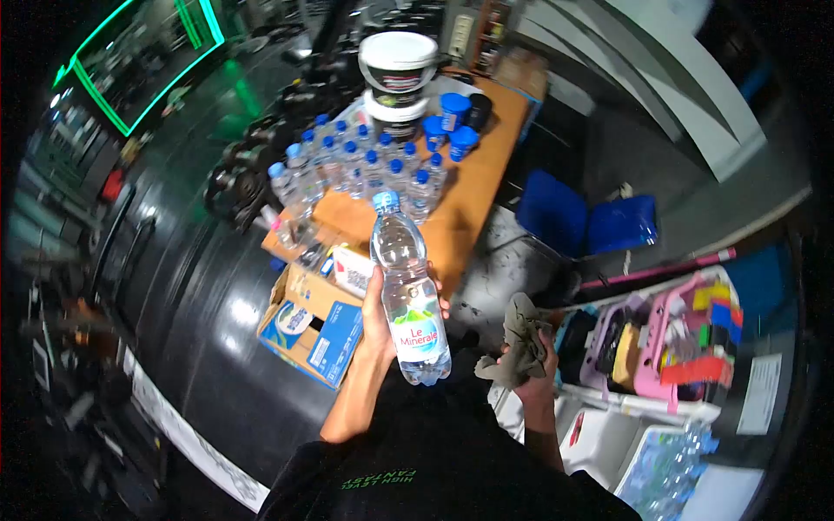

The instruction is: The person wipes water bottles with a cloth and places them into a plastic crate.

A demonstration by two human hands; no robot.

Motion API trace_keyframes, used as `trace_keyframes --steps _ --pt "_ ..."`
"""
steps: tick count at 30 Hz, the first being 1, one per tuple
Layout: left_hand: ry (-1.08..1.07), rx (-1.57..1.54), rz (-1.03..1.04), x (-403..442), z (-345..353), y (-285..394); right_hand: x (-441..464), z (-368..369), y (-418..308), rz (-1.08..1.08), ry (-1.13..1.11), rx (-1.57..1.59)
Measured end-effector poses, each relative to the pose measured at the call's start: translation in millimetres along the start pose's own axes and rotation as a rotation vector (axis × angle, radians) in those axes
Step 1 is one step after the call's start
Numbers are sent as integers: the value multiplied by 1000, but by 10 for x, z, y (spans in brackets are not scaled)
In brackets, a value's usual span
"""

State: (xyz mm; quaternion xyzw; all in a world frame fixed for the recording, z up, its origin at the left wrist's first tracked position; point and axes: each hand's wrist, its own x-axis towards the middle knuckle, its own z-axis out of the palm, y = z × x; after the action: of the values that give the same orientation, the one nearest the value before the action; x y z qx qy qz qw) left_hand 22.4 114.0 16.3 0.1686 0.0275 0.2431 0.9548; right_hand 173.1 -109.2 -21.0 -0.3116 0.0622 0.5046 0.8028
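A clear plastic water bottle [401,247] with a light blue cap and a "Le Minerale" label is held upright in front of my body. My left hand [375,317] wraps round its middle, fingertips showing on the far side. On the right, my right hand [540,369] is closed on a crumpled grey-green cloth [519,343], apart from the bottle. Beyond the held bottle, several smaller water bottles [373,169] with blue caps stand grouped on the wooden table [473,204].
Two stacked white-lidded buckets [398,56] and several blue tubs [454,111] stand at the table's far end. An open cardboard box [304,326] sits at lower left. Pink baskets [656,373] and bottled water [665,478] are at right, below a blue chair [552,213].
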Motion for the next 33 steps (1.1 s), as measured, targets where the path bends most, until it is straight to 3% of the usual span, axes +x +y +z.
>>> trace_keyframes --steps 5,9,12,14,17,21,23,24,25,26,28,30,33 --pt "-75 -28 -187 312 97 -324 -423 -118 -16 -257 159 105" --pt "-143 16 -319 514 309 -633 -598 -373 -134 -439 184 126" --pt "-73 79 -413 624 502 -923 -791 -557 -282 -492 111 188" --pt "-80 117 -460 692 646 -1154 -924 -639 -405 -504 261 274" --pt "-27 228 -485 730 935 -1566 -1266 -532 -571 -698 354 245" --pt "-258 226 -597 873 1101 -2126 -1580 -1156 -593 -872 266 349" --pt "-195 -58 -830 910 1167 -2396 -1724 -1304 -578 -980 345 263" --pt "-273 139 -801 866 1344 -2484 -1754 -1542 -506 -1080 554 -37" --pt "-271 130 -764 855 1406 -2657 -1798 -1770 -439 -1150 769 -346" --pt "-304 148 -782 829 1491 -2799 -1955 -1571 -536 -1098 550 79" --pt "-349 167 -824 820 1596 -3074 -2155 -1492 -603 -1093 527 237" --pt "-651 237 -763 844 1632 -3371 -2307 -1406 -673 -1052 564 445" --pt "-645 482 -726 737 1883 -3681 -2591 -1283 -675 -1079 589 527"
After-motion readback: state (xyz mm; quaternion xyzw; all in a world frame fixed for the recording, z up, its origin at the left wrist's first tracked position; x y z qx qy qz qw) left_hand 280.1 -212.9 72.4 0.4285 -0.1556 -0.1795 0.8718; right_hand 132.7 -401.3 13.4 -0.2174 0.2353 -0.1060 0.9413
